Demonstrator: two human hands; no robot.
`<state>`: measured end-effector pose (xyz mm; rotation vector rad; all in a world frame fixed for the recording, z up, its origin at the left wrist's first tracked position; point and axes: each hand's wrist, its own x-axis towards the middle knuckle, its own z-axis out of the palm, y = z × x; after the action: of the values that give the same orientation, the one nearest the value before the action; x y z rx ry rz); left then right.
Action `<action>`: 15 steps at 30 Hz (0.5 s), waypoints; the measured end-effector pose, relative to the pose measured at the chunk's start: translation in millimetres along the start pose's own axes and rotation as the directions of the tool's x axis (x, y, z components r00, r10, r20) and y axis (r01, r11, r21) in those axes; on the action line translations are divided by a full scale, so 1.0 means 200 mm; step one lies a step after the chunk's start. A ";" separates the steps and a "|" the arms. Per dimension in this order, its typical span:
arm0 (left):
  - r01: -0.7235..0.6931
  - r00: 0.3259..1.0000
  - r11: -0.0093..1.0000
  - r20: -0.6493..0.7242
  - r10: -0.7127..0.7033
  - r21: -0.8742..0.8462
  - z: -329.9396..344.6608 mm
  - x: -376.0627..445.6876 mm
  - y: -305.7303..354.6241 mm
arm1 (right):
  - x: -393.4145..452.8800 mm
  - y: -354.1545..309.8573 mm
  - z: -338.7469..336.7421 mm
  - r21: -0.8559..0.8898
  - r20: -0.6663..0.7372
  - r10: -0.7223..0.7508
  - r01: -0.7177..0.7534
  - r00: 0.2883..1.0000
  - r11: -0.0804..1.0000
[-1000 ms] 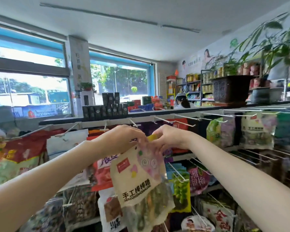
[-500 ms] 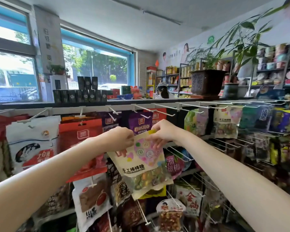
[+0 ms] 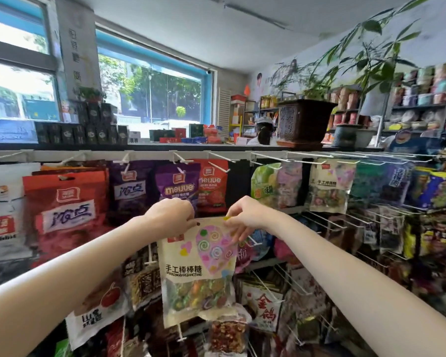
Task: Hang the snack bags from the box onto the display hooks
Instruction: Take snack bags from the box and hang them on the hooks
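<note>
A cream snack bag [image 3: 198, 269] with a pink heart of swirl lollipops and a clear window of candy hangs upright in front of the hook rack. My left hand [image 3: 171, 215] pinches its top left corner. My right hand [image 3: 245, 216] pinches its top right corner by a yellow tab. The bag sits level with the second row of white display hooks [image 3: 252, 239], below the top row of hooks [image 3: 218, 159]. A matching bag [image 3: 328, 185] hangs on the top row to the right. The box is out of view.
Red, purple and white snack bags [image 3: 65, 210] fill the rack on the left. More packets crowd the lower rows and the right side. A potted plant [image 3: 303, 122] stands on the shelf top, and a person in a cap [image 3: 263, 131] sits beyond it.
The view has swung left and tilted down along the rack. The bag, held by both hands, has turned from tilted to upright and moved closer to the second row of hooks.
</note>
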<state>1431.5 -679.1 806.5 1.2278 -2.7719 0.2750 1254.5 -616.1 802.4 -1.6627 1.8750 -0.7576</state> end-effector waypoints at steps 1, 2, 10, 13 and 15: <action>0.003 1.000 1.000 -0.020 -0.003 0.001 0.00 0.03 0.08 | -0.01 0.06 -0.05 -0.073 -0.025 -0.005 0.003 1.000 0.997; 0.006 0.999 1.000 -0.041 -0.006 0.002 -0.01 0.06 0.17 | -0.02 0.11 -0.11 -0.152 -0.055 -0.015 0.007 0.998 0.988; -0.034 0.983 0.998 -0.184 0.024 -0.055 -0.06 0.36 0.65 | -0.12 0.41 -0.48 -0.301 -0.237 -0.186 0.110 0.953 0.947; -0.069 0.981 0.997 -0.187 0.061 -0.038 -0.11 0.46 0.78 | -0.15 0.51 -0.60 -0.172 -0.263 -0.163 0.120 0.951 0.978; -0.076 0.987 0.996 -0.145 0.068 -0.046 -0.12 0.54 0.86 | -0.15 0.58 -0.67 -0.091 -0.276 -0.114 0.092 0.954 0.992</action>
<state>1232.6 -639.2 826.5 1.0534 -2.6856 0.2843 1082.4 -566.5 816.1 -1.7895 2.0430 -1.0231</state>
